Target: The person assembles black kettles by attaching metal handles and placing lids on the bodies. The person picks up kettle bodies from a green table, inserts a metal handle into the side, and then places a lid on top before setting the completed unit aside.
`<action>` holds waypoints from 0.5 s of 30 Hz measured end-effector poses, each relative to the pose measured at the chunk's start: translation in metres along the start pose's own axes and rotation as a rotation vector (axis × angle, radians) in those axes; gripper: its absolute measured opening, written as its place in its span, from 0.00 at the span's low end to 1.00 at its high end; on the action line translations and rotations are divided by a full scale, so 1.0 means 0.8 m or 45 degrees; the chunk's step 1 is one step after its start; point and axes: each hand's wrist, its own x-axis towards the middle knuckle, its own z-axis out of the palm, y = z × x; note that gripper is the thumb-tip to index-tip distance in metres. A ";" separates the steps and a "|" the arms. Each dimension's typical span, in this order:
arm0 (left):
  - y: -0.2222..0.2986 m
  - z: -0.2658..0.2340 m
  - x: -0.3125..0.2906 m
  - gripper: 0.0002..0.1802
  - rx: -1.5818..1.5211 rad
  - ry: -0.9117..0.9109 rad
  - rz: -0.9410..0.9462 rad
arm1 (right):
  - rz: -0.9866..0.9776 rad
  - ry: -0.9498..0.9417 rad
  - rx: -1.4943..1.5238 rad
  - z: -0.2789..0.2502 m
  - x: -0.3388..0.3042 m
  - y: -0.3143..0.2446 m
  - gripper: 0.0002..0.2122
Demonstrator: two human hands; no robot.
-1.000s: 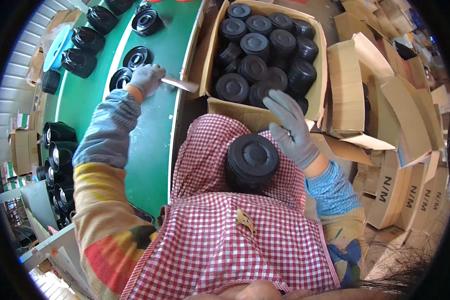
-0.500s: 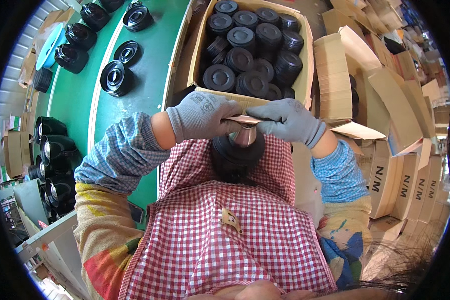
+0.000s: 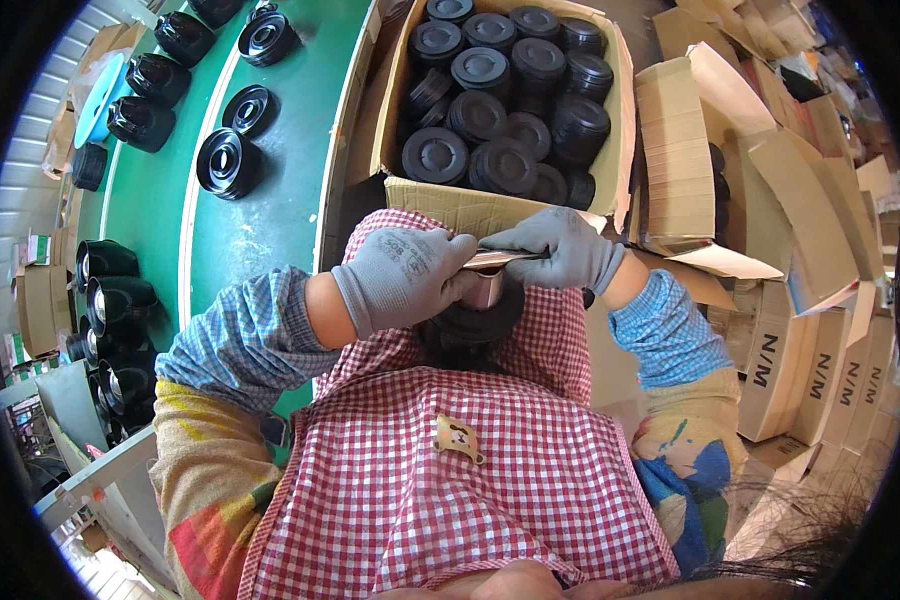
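Observation:
Both my gloved hands grip a shiny metal cup-shaped part with a wide flat rim [image 3: 485,288] in front of my lap. My left hand [image 3: 407,279] is closed round its left side, fingers under the rim. My right hand [image 3: 560,247] pinches the right end of the rim between thumb and fingers. Directly below, a round black part [image 3: 480,322] rests on my checked apron [image 3: 450,410], partly hidden by the metal part and my left hand. Whether the two parts touch, I cannot tell.
A cardboard box [image 3: 460,205] full of stacked black round parts [image 3: 435,156] stands ahead. On the green bench [image 3: 300,150] at left lie black ring-shaped parts [image 3: 228,163] and glossy black housings [image 3: 140,122]. Open cartons [image 3: 675,150] and flat-stacked boxes [image 3: 775,355] crowd the right.
The metal part has come slightly lower and its rim is seen more edge-on. My left hand has turned and dropped a little, and my right fingers have shifted along the rim.

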 end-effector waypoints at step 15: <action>-0.032 0.010 0.024 0.16 -0.328 -0.147 0.186 | -0.056 -0.456 -0.311 -0.024 0.015 -0.015 0.29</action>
